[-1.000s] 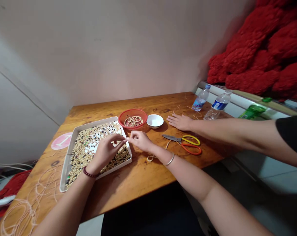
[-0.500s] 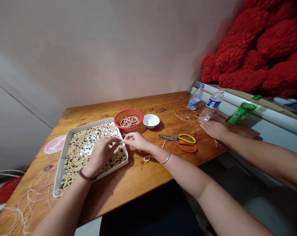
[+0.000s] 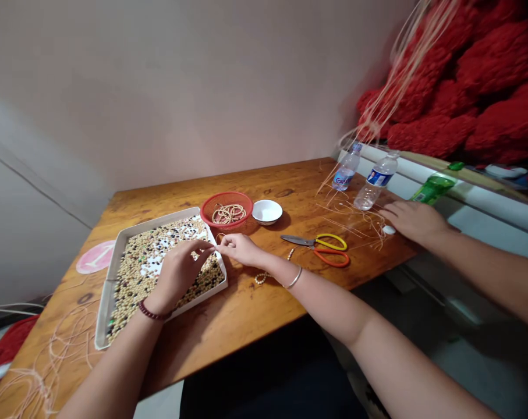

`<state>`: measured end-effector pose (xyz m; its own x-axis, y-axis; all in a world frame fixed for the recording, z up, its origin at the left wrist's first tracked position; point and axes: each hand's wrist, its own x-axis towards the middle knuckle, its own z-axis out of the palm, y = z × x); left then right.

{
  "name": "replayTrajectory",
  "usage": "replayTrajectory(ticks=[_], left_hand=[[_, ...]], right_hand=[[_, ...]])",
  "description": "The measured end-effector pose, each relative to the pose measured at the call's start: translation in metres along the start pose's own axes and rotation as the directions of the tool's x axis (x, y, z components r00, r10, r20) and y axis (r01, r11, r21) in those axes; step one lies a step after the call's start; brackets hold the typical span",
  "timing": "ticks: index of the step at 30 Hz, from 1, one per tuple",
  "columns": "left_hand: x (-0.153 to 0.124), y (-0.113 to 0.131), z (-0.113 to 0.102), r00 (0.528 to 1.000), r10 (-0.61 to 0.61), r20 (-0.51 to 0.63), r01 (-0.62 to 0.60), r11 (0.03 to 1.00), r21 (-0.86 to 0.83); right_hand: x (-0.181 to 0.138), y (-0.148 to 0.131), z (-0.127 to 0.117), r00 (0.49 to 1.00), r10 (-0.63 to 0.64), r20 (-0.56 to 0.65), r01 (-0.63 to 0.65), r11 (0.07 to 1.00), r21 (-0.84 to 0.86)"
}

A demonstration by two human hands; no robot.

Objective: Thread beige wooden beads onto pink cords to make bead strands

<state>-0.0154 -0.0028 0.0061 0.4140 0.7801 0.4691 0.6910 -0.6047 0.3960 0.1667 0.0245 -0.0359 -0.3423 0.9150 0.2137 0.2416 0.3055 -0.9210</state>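
Note:
My left hand (image 3: 180, 270) hovers over a white tray (image 3: 110, 279) full of small mixed beads, its fingertips pinched together at the tray's right edge. My right hand (image 3: 241, 249) meets it there, also pinched, on a thin cord. What the left fingers pinch is too small to name. A short strand of threaded beads (image 3: 264, 277) trails on the wooden table (image 3: 246, 314) under my right wrist, which wears a silver bangle.
A red basket (image 3: 227, 209) of finished bead rings and a white bowl (image 3: 266, 211) stand behind the tray. Scissors (image 3: 322, 244) lie to the right. Another person's hand (image 3: 414, 221) rests by loose cords (image 3: 351, 218), two water bottles (image 3: 371, 186) and a green bottle (image 3: 433, 186). Cords hang at the top right; more lie at the left.
The other person's hand has drawn back from the bowl to the table's right edge, by the bottles. A bundle of cords now hangs at the top right. My hands stay pinched together.

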Motion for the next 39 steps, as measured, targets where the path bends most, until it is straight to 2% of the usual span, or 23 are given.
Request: replayTrajectory(ticks=[8,26,33,39], left_hand=[[-0.0009,-0.0017,0.001,0.998,-0.012,-0.054,0.013,1.0,0.015],[-0.0016,0.0003,-0.0001,0.995,0.045,-0.088,-0.045,0.999,0.007],[-0.0023,-0.0014,0.0017,0.993,0.053,-0.104,-0.049,0.998,0.043],[-0.0051,0.0011,0.0032,0.995,0.027,-0.098,-0.034,0.997,-0.069]], right_hand=[[-0.0005,0.0008,-0.002,0.999,-0.039,-0.03,0.036,0.996,-0.087],[-0.0016,-0.0036,-0.0035,0.999,-0.055,-0.001,0.055,0.997,-0.045],[-0.0011,-0.0001,-0.0013,0.998,-0.048,-0.038,0.046,0.998,-0.052],[-0.0043,0.0029,0.0014,0.998,-0.068,-0.013,0.067,0.995,-0.074]])
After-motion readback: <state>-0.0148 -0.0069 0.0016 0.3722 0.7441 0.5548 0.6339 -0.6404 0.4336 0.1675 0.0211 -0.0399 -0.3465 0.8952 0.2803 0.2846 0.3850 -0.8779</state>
